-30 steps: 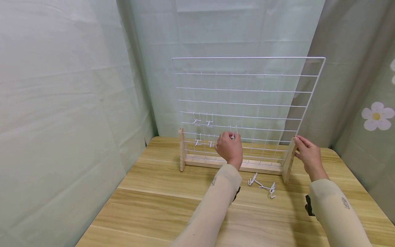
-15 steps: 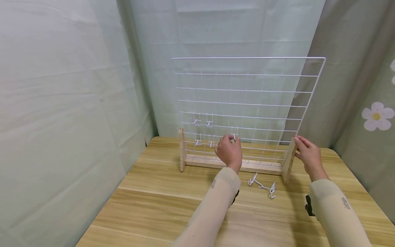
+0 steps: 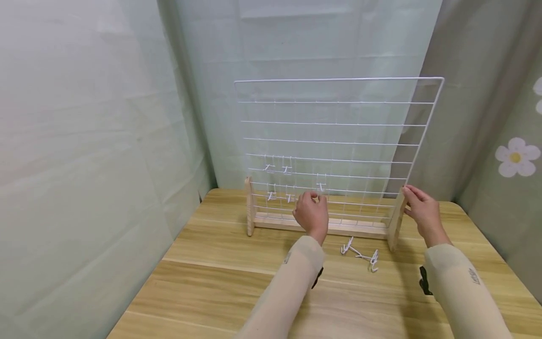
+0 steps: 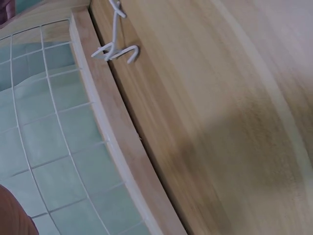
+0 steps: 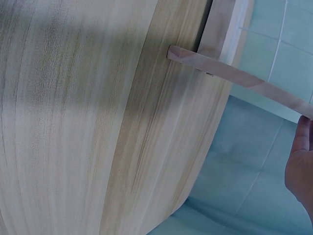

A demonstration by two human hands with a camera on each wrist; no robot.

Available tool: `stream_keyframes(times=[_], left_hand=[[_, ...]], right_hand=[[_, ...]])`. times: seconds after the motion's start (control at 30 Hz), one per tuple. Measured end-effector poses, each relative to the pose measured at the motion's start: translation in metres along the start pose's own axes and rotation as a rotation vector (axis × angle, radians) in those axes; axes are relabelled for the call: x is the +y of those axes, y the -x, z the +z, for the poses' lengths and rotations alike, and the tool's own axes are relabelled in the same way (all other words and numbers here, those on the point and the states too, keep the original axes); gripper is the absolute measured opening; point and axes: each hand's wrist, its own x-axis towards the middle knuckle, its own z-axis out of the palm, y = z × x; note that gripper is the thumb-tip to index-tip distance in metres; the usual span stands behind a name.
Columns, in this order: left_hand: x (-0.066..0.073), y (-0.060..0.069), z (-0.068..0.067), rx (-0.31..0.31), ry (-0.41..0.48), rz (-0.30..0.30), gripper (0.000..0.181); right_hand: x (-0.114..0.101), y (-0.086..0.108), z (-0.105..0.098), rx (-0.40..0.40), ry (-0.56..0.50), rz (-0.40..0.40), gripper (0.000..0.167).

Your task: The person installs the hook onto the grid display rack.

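Observation:
A white wire grid rack (image 3: 334, 142) stands upright in a wooden base. At its right end my right hand (image 3: 425, 214) pinches the top of the wooden side post (image 5: 244, 78) between thumb and fingers. My left hand (image 3: 312, 214) is in front of the lower grid, thumb and fingers loosely bent, with nothing held. Just above its fingertips a white wire hook (image 3: 321, 184) hangs on the grid, apart from the hand. Several similar hooks (image 3: 287, 169) hang further left in two rows. In the left wrist view only a bit of the left hand (image 4: 13, 215) shows.
Loose white hooks (image 3: 359, 255) lie tangled on the wooden table (image 3: 203, 282) in front of the base, near its right end. Pale cloth curtains (image 3: 106, 141) surround the table at the back and sides.
My left hand has let go of the hook, which now hangs on the grid, and has drawn down and slightly left. The right hand keeps its hold on the side post.

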Motion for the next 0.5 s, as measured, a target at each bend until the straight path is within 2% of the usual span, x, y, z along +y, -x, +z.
stream_keyframes(times=[0.23,0.5], left_hand=[[-0.009,0.005,-0.005,-0.038,0.013,0.009,0.007],[-0.022,0.016,-0.014,-0.118,0.036,0.022,0.007]], right_hand=[[0.0,0.0,0.001,-0.009,-0.055,0.002,0.058],[0.0,0.0,-0.001,-0.01,-0.012,0.009,0.062]])
